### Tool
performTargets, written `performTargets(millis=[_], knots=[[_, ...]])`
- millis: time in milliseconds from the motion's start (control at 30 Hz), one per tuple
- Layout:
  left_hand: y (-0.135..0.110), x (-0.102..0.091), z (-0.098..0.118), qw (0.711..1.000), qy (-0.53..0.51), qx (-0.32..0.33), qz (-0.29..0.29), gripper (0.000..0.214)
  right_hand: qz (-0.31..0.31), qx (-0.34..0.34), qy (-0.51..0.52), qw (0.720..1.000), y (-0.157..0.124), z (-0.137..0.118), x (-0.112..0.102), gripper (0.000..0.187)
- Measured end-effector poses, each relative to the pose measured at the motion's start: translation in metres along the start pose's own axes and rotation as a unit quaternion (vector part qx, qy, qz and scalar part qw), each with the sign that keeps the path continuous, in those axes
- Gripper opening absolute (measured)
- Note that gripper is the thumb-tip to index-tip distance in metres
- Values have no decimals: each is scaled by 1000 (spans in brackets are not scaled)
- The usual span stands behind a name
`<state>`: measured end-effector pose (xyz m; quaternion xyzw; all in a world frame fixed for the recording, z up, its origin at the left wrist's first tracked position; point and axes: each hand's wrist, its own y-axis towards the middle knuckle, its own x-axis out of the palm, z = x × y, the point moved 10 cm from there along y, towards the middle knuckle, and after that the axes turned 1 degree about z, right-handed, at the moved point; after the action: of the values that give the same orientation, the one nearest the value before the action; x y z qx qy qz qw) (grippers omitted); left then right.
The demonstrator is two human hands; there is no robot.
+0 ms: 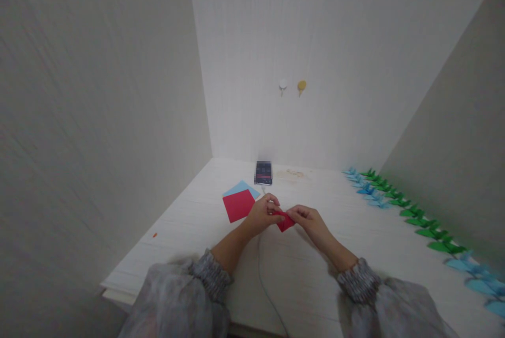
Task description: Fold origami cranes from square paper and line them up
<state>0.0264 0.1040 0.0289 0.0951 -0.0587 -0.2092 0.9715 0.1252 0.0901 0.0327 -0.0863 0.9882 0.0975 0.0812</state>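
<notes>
Filling the lower left and lower right of the frame, your left sleeve and right sleeve are gray and gathered at the cuffs. Between them, a pale cable runs up from the bottom edge over the white table and passes out of sight by your left hand. At the lower right corner, light blue paper figures begin a row that continues as green paper figures toward the middle right.

Just below the center of the frame, your left hand and right hand meet at a small folded red paper. Your left fingers and thumb close on its left side; your right ones pinch its upper right edge, and its point faces down. Well off to the left lies an orange scrap.

Just beyond your left hand, a flat red sheet overlaps a blue sheet. Farther up sits a dark phone, near the back wall. On that wall, upper center, are a white hook and a yellow hook.
</notes>
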Motion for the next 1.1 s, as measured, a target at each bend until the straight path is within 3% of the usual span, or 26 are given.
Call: performTargets(millis=[233,500,767,1000,1100], knots=[[-1,0,-4,996,87,8,-5,35,-5,-4,-127,992,2,3,0,16],[0,-2,-12,996,87,3,-3,30,6,-61,-245,968,0,-8,7,22],[-1,-5,-11,996,91,19,16,27,-23,4,-119,993,3,20,11,20],[-1,-1,-9,997,77,24,12,27,7,43,-55,998,4,26,3,18],[0,-1,-16,997,75,7,6,33,19,48,-82,995,4,27,1,18]])
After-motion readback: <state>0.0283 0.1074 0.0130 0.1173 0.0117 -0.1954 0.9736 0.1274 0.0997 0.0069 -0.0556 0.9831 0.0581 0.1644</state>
